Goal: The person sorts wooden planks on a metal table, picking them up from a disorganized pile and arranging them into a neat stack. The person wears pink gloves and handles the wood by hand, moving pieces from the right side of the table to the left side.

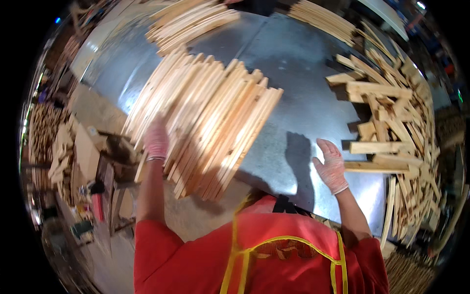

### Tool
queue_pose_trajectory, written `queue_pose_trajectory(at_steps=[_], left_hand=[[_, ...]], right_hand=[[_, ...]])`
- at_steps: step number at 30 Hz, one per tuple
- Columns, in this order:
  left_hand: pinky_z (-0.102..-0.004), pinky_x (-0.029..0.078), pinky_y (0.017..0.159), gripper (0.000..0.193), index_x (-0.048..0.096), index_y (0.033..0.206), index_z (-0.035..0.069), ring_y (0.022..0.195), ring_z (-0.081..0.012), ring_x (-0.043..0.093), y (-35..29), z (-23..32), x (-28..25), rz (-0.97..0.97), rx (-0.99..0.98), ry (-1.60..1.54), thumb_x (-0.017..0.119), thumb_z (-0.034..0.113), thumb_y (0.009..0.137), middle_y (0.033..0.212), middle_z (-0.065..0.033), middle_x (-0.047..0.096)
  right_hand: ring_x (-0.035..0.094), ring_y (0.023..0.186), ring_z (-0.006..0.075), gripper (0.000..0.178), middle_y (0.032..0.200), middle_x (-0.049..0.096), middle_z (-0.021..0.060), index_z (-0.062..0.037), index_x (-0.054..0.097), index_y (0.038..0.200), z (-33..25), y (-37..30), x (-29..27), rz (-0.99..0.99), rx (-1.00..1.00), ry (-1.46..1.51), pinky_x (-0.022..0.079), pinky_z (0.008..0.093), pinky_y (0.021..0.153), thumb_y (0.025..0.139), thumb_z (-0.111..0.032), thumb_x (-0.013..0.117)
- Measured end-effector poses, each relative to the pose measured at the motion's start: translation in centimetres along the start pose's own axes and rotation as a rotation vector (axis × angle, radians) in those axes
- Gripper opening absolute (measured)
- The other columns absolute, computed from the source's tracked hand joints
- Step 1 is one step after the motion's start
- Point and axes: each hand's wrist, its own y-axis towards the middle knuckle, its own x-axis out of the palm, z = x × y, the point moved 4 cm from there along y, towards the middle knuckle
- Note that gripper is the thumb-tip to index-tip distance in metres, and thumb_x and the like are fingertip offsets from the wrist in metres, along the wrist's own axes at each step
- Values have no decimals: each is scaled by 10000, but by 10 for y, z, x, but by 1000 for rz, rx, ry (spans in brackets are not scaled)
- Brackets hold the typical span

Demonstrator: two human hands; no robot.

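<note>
A row of long pale wooden slats (pixel 215 122) lies side by side on the metal tabletop, their near ends jutting past its edge. At the left part of this row is my left hand (pixel 156 138), in a pale glove, over or against the slats. Motion smears its fingers, so their grip cannot be made out. My right hand (pixel 331 167), gloved too, hovers over bare metal to the right of the row. Its fingers are stretched out with the thumb apart, and nothing is in it. A short wooden offcut (pixel 376 167) points toward it from the right.
A heap of mixed offcuts (pixel 391 112) covers the table's right side. Further slat stacks lie at the far left (pixel 196 24) and far right (pixel 323 20). Bare metal tabletop (pixel 289 78) shows between. Stacked wood (pixel 44 132) stands on the left beyond the table.
</note>
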Motion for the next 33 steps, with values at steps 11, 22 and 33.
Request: queue_pose_trajectory(at_steps=[11, 22, 33], left_hand=[[-498, 564, 950, 400, 603, 1345, 57, 1161, -343, 679, -34, 198, 8, -7, 392, -523, 670, 239, 995, 1347, -157, 664], [-489, 479, 917, 950, 497, 1504, 76, 1068, -338, 631, -265, 460, 6, -616, 962, -119, 855, 541, 756, 1185, -113, 641], [-483, 532, 904, 579, 637, 1260, 150, 1066, -326, 667, -245, 358, -67, -464, 621, -263, 834, 340, 750, 1100, -101, 661]], right_hand=[[614, 1293, 333, 465, 1364, 670, 108, -205, 606, 1433, 145, -41, -12, -255, 95, -534, 420, 534, 1093, 971, -243, 637], [642, 1212, 364, 751, 1325, 647, 258, 16, 579, 1432, 257, -157, -72, 724, 808, 349, 522, 444, 1028, 816, -312, 859], [664, 1197, 259, 466, 1334, 672, 135, 5, 575, 1421, 333, -80, -99, 672, 629, 1665, 568, 423, 1014, 1042, -249, 668]])
